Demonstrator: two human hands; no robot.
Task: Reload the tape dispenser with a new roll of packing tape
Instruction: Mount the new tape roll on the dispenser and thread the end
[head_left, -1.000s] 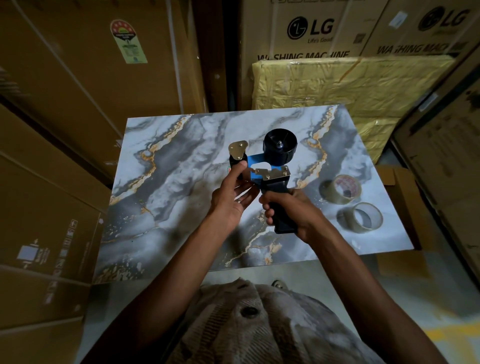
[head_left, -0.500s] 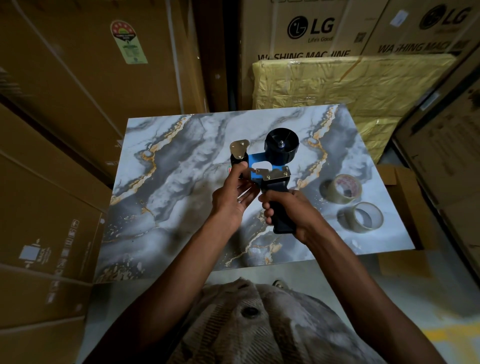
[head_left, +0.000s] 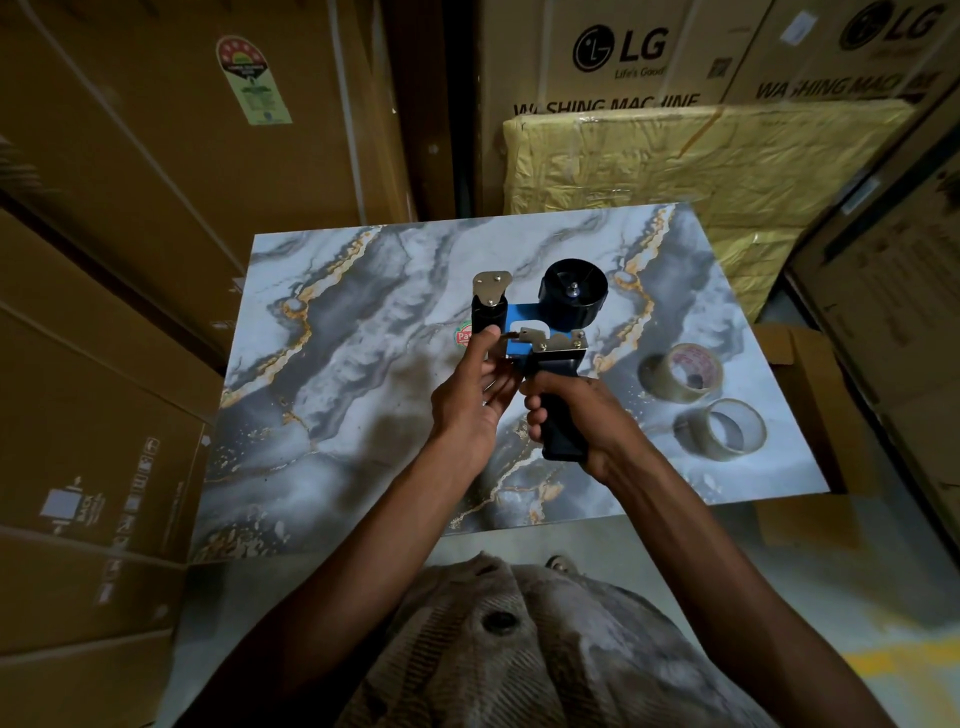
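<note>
The right hand gripped the black-handled blue tape dispenser upright above the marbled tabletop, its black spool bare; left fingers pinched its front roller. Two brown packing-tape rolls lay to the right, nearer the right hand.
</note>
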